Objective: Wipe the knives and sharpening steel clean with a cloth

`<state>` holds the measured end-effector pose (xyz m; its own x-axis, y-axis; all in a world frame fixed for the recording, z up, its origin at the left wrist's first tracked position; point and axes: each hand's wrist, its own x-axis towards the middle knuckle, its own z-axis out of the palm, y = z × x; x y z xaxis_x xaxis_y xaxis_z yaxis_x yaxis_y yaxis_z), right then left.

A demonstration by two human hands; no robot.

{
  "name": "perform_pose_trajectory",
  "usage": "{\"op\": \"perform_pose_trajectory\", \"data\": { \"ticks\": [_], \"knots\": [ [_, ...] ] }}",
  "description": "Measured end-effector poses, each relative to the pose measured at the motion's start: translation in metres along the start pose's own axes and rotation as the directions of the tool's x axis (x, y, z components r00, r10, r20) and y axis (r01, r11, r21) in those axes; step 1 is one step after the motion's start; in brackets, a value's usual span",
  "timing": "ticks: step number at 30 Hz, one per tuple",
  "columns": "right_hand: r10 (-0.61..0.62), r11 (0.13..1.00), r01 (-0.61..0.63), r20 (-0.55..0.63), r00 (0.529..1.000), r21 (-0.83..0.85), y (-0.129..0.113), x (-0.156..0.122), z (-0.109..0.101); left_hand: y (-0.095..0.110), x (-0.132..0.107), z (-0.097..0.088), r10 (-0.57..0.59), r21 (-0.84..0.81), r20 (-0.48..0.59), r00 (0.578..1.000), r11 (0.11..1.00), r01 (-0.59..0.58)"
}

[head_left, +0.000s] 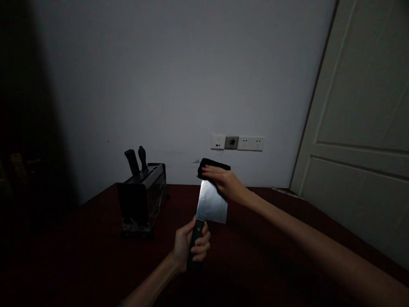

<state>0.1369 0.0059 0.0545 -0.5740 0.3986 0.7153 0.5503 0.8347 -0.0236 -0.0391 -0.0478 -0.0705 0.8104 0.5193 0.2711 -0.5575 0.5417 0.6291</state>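
Note:
My left hand (pixel 191 243) is wrapped round the black handle of a cleaver (pixel 211 202), whose broad shiny blade points up and away from me above the table. Against the far end of the blade, my right hand (pixel 225 182) presses a black cloth (pixel 213 165) with its fingers laid over it. The cloth hides the tip of the blade. Left of the hands stands a dark knife block (pixel 142 198) with two black-handled tools (pixel 132 162) upright in its top.
The dark red table (pixel 179 203) reaches back to a pale wall (pixel 175 74). Wall sockets (pixel 251 143) sit low on that wall, behind the cleaver. A panelled door (pixel 364 121) rises at the right. The left side is in deep shadow.

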Motion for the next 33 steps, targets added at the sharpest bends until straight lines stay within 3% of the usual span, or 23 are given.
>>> {"op": "perform_pose_trajectory", "data": {
  "ticks": [3, 5, 11, 14, 19, 25, 28, 33],
  "knots": [
    [0.066, 0.997, -0.069, -0.086, 0.994, -0.031, 0.018, 0.014, -0.010, -0.002, 0.000, 0.003, -0.028, 0.004, 0.014, 0.999, 1.000, 0.028],
    [0.057, 0.998, -0.060, -0.088, 0.995, -0.024, 0.016, 0.007, -0.008, 0.000, 0.000, 0.003, -0.034, 0.010, 0.006, 0.999, 0.999, 0.034],
    [-0.025, 0.995, 0.017, 0.074, 0.997, 0.098, -0.037, -0.059, 0.030, 0.004, 0.000, -0.004, 0.045, -0.014, -0.068, 0.997, 0.999, -0.046],
    [-0.046, 0.990, 0.029, 0.115, 0.992, 0.141, -0.052, -0.078, 0.041, 0.002, 0.002, -0.008, 0.050, -0.023, -0.107, 0.993, 0.998, -0.053],
    [-0.031, 0.999, 0.025, 0.140, 0.990, 0.046, -0.043, -0.064, 0.029, -0.001, 0.002, -0.004, 0.035, -0.018, -0.100, 0.994, 0.999, -0.037],
    [-0.173, 0.985, 0.170, 0.255, 0.951, 0.033, -0.050, -0.052, 0.021, 0.008, -0.001, 0.000, 0.030, 0.014, -0.084, 0.996, 0.999, -0.029],
    [-0.148, 0.989, 0.145, 0.192, 0.970, 0.030, -0.038, -0.048, 0.018, 0.009, -0.001, 0.000, 0.015, 0.023, -0.096, 0.995, 1.000, -0.012],
    [-0.049, 0.999, 0.049, 0.014, 0.999, -0.022, 0.001, -0.034, 0.010, 0.005, 0.001, 0.002, -0.016, 0.031, -0.100, 0.995, 0.999, 0.019]
  ]
}}
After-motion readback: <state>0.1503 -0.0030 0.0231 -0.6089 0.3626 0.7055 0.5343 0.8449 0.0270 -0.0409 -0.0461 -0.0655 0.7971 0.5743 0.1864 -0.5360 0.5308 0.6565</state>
